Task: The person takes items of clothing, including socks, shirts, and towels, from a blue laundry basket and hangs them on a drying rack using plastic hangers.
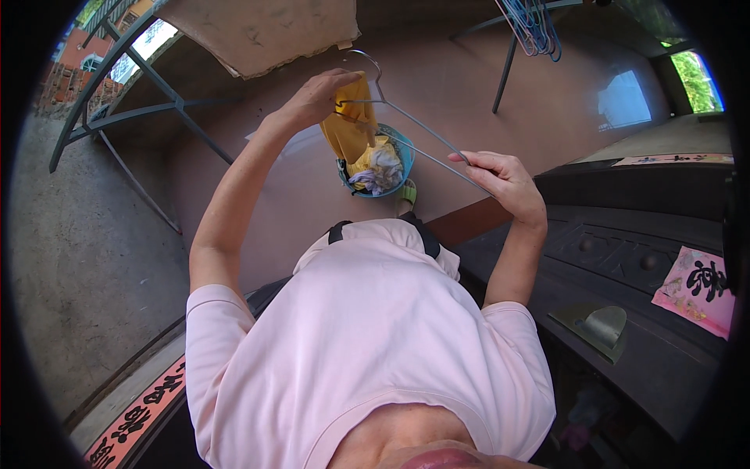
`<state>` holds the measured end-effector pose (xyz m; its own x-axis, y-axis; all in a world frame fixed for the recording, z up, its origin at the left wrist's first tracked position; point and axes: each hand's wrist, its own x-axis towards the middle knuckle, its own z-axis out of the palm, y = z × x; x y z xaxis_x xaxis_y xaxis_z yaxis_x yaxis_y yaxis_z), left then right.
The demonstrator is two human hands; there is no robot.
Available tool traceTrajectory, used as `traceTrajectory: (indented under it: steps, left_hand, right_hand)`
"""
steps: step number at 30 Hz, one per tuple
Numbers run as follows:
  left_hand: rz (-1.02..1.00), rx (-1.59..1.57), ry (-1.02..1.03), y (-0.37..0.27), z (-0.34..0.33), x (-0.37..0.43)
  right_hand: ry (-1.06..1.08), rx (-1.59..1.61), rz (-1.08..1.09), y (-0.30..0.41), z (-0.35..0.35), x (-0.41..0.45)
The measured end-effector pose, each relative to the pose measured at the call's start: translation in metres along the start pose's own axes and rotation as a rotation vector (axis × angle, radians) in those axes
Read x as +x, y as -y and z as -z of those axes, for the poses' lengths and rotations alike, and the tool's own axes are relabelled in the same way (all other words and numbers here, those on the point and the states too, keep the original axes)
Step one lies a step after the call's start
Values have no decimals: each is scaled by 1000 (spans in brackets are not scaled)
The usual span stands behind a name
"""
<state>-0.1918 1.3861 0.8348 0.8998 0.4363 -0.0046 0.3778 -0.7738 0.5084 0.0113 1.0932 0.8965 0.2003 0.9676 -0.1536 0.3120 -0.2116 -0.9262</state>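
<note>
My left hand (321, 97) pinches a piece of yellow cloth (345, 133) near its top edge, beside the hook of a metal wire hanger (419, 124). The hanger's left end passes at the cloth; whether it runs inside the cloth is hard to tell. At the hanger's other end, my right hand (505, 183) grips the wire between thumb and fingers. The cloth hangs down over a blue plastic basket (408, 153) on the floor. Crumpled laundry (384, 167), yellow and pale purple, fills the basket.
Several blue and pink hangers (534, 29) hang from a metal frame (508, 73) ahead right. Another metal frame (179, 104) stands at left beneath a pale, ragged-edged sheet (275, 32). A dark panelled door (633, 228) with a metal plate (595, 328) is close on my right.
</note>
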Motion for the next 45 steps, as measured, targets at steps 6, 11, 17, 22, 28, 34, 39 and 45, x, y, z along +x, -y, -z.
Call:
traceTrajectory:
  steps: [6, 11, 17, 22, 28, 34, 39, 45]
  left_hand:
    - [-30, -367, -125, -50, 29, -11]
    - [-10, -196, -171, -74, 57, -29]
    - [-14, -93, -406, -113, 85, -44]
    - [-10, -82, -456, -160, 140, -71]
    - [48, 276, -757, -131, 176, -105]
    - [163, 218, -625, -103, 173, -129]
    - [123, 119, -558, -110, 150, -126]
    - [-138, 10, -654, -122, 120, -115]
  right_hand:
    - [36, 143, 93, -3, -24, 42]
    - [261, 936, 67, -24, -18, 55]
    - [129, 282, 456, -20, -112, 98]
    - [305, -288, 609, -1, -112, 119]
    - [123, -791, 912, -10, -77, 94]
    - [123, -747, 1102, 37, -30, 64]
    - [120, -692, 1149, 81, -34, 58]
    - [-106, -494, 616, 107, -89, 61]
